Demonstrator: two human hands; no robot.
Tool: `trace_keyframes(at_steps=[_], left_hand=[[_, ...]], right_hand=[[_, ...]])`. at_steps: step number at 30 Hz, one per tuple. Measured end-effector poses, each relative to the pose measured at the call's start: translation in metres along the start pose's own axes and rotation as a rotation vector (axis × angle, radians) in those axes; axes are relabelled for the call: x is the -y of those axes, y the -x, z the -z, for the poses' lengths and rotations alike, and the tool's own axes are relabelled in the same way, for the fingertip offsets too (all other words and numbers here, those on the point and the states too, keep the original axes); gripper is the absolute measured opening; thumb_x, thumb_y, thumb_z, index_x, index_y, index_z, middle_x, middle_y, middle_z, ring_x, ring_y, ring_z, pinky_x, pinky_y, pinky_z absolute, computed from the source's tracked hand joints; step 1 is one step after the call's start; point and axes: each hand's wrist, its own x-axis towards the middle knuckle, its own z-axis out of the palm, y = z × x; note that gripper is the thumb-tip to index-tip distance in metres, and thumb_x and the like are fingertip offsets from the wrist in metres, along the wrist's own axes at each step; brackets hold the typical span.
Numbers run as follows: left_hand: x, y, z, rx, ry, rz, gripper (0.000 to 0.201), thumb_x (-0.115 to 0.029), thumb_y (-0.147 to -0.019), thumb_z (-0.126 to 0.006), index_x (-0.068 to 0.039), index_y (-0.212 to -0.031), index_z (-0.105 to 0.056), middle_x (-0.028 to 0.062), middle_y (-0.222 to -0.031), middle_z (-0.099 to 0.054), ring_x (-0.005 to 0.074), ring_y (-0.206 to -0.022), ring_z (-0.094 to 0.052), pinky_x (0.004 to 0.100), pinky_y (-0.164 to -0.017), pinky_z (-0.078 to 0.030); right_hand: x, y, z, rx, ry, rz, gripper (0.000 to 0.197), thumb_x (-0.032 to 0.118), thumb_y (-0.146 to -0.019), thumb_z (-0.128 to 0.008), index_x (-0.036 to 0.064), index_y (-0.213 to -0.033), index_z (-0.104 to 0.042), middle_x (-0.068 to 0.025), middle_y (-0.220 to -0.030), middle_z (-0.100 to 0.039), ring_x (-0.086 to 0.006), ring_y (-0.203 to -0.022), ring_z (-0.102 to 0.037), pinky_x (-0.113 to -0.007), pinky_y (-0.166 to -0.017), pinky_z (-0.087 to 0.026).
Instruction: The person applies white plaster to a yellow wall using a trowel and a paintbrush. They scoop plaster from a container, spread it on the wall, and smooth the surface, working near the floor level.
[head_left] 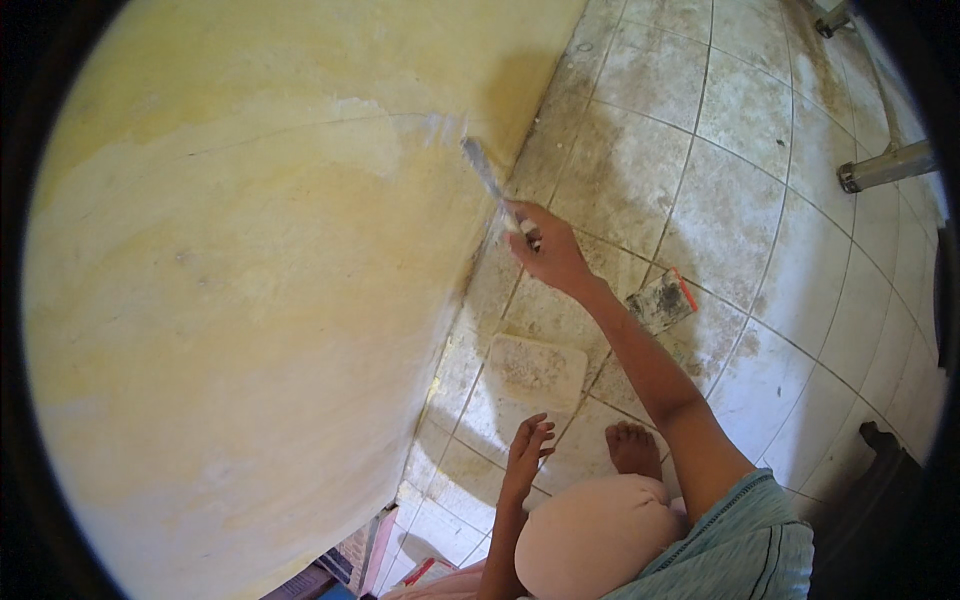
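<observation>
Reaching right hand [548,252]: arm extended toward the yellow painted wall [250,260], fingers wrapped around a grey-bladed flat scraper [483,170].
Scraper blade: close to the wall, contact unclear.
Left hand [524,452]: near the wall, fingers loosely parted.

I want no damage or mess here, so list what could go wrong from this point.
The flat grey metal scraper in the right hand is angled close to the patchy yellow painted wall; its edge might gouge the surface.

The shallow off-white rectangular plastic tray lies on the stained whitish tile floor near the bare foot and the empty left hand; either could knock it.
</observation>
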Motion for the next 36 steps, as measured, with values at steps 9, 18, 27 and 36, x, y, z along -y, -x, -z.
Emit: trace_keyframes(at_steps=[9,18,27,36], left_hand=[[0.005,-0.003,0.002,-0.017,-0.006,0.042,0.047,-0.038,-0.107,-0.053,-0.007,-0.143,-0.051,0.0116,-0.131,-0.061,0.0214,-0.119,-0.058,0.0370,-0.098,-0.051],[-0.002,-0.008,-0.002,0.002,-0.020,0.039,0.048,-0.038,-0.107,-0.054,-0.006,-0.142,-0.051,0.0115,-0.131,-0.061,0.0214,-0.119,-0.058,0.0366,-0.098,-0.051],[-0.002,-0.005,0.004,-0.017,-0.024,0.031,0.049,-0.038,-0.107,-0.054,-0.005,-0.143,-0.051,0.0124,-0.130,-0.062,0.0221,-0.118,-0.058,0.0371,-0.096,-0.053],[-0.005,-0.003,0.003,-0.035,-0.003,0.018,0.054,-0.043,-0.105,-0.054,-0.003,-0.143,-0.050,0.0159,-0.132,-0.060,0.0259,-0.121,-0.058,0.0403,-0.099,-0.051]], right_hand=[[-0.027,-0.041,-0.046,-0.145,-0.056,0.071,0.051,0.001,-0.087,-0.071,0.0086,-0.135,-0.057,-0.0188,-0.117,-0.065,-0.0321,-0.089,-0.070,-0.038,-0.071,-0.059],[-0.052,-0.015,-0.060,-0.021,0.030,0.181,0.045,0.000,-0.090,-0.070,0.0068,-0.131,-0.055,-0.0150,-0.124,-0.065,-0.0234,-0.093,-0.070,-0.034,-0.067,-0.057],[-0.027,-0.031,0.005,-0.108,0.090,0.136,0.049,0.003,-0.090,-0.071,0.0072,-0.138,-0.058,-0.0155,-0.124,-0.066,-0.0243,-0.095,-0.069,-0.034,-0.074,-0.060],[-0.007,-0.008,0.003,0.137,0.131,-0.070,0.045,0.006,-0.091,-0.069,0.0084,-0.135,-0.063,-0.0198,-0.119,-0.067,-0.0265,-0.090,-0.070,-0.037,-0.075,-0.058]])
